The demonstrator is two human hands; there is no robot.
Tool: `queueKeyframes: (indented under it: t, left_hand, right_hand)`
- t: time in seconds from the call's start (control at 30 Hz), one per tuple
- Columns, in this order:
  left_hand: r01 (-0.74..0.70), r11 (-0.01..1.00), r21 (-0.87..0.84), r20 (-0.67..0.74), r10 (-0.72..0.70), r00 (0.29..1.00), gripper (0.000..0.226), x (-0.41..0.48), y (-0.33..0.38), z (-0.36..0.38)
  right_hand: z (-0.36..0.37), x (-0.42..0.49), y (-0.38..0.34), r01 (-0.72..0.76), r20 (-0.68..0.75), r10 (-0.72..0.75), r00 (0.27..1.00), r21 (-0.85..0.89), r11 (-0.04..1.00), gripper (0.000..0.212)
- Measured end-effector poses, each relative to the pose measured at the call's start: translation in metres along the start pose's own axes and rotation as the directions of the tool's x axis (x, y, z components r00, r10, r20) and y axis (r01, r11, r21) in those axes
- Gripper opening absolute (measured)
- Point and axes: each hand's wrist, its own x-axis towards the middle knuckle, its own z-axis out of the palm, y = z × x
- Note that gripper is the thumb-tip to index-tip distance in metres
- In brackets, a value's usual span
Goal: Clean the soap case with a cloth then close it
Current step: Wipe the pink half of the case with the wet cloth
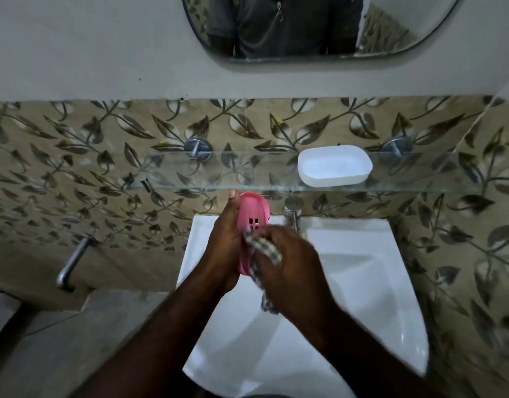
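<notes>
Smooth pink plastic soap case (254,209), checked woven cloth (264,247), glossy white ceramic basin (362,271), clear glass shelf (218,170).

Right hand (290,257) blurred; cloth (264,246) mostly hidden beneath it.

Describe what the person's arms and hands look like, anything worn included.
The left forearm and right forearm are bare, no sleeve in view. The left hand and right hand wear no gloves; no ring, watch or bracelet shows. The right hand is slightly blurred.
</notes>
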Motion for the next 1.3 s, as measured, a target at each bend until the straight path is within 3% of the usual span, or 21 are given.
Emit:
queueKeyframes:
  t: [0.1,0.23,0.33,0.43,0.57,0.67,0.73,0.87,0.93,1.07,1.13,1.3]
  left_hand:
    - [0.001,1.000,-0.016,-0.023,-0.002,1.000,0.084,0.003,0.002,0.001]
    - [-0.075,0.996,0.047,0.039,0.073,0.997,0.067,-0.003,-0.003,0.015]
    - [-0.171,0.979,0.113,0.035,0.169,0.985,0.062,-0.007,-0.004,0.018]
    - [-0.255,0.937,0.240,0.014,0.259,0.966,0.063,-0.007,-0.002,0.018]
    - [-0.289,0.870,0.398,0.042,0.297,0.954,0.059,-0.008,-0.006,0.021]
    - [-0.263,0.875,0.407,0.082,0.252,0.964,0.048,-0.008,-0.007,0.022]
    - [-0.236,0.893,0.384,0.079,0.223,0.972,0.047,-0.006,-0.005,0.023]
    - [-0.133,0.946,0.296,0.048,0.125,0.991,0.051,-0.004,-0.005,0.026]
    - [-0.107,0.949,0.296,0.028,0.103,0.994,0.055,-0.002,-0.008,0.027]
    - [-0.156,0.920,0.360,-0.020,0.175,0.984,0.056,-0.006,-0.009,0.027]
    - [-0.194,0.913,0.360,-0.050,0.226,0.973,0.056,-0.007,-0.010,0.023]
    - [-0.256,0.923,0.286,-0.123,0.301,0.946,0.071,-0.008,-0.005,0.013]
  right_hand:
    - [-0.001,0.008,-0.005,0.050,0.056,-0.053,0.997,0.042,0.998,0.021]
    - [-0.016,0.051,-0.006,0.063,-0.110,-0.066,0.992,-0.029,0.998,0.015]
    - [-0.023,0.057,0.005,-0.011,-0.153,0.000,0.988,-0.073,0.997,0.005]
    - [-0.017,0.036,0.021,-0.185,-0.133,0.175,0.976,-0.064,0.981,0.006]
    - [-0.010,0.026,0.027,-0.389,-0.060,0.419,0.906,0.270,0.880,0.017]
    - [-0.019,0.033,0.020,-0.359,-0.116,0.431,0.895,0.386,0.850,0.013]
    - [-0.022,0.027,0.011,-0.259,-0.114,0.317,0.942,0.356,0.898,0.002]
    - [-0.023,0.014,0.008,0.008,-0.065,-0.003,0.998,0.075,0.997,0.023]
    - [-0.027,0.024,0.017,0.063,-0.080,-0.068,0.995,-0.061,0.996,0.025]
    - [-0.024,0.039,0.034,-0.013,-0.168,-0.018,0.986,-0.182,0.983,0.006]
    - [-0.017,0.032,0.040,-0.099,-0.156,0.073,0.985,-0.172,0.980,0.008]
    - [0.004,-0.005,0.032,-0.283,0.092,0.281,0.955,0.008,0.959,0.022]
